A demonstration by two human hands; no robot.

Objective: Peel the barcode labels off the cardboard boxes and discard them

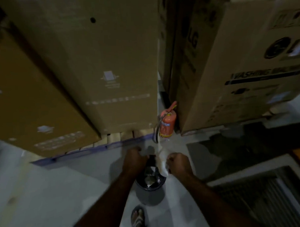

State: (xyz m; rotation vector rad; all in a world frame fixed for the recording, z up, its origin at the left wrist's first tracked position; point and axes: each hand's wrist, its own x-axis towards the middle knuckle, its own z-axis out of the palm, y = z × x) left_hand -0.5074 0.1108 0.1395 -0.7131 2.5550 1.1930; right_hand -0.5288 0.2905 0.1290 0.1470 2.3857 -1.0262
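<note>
Peeled label point(162, 164) pinched in right hand point(179, 163) — above bin point(150, 197), left hand point(134, 158) curled

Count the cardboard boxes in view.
3: the left box, the tall centre box, and the LG box on the right. A sliver in the gap between the last two may be a fourth.

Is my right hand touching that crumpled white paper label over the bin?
Touching. The head view shows the right hand gripping the crumpled white paper label, which sticks out beside its fist above the round dark bin.
</note>
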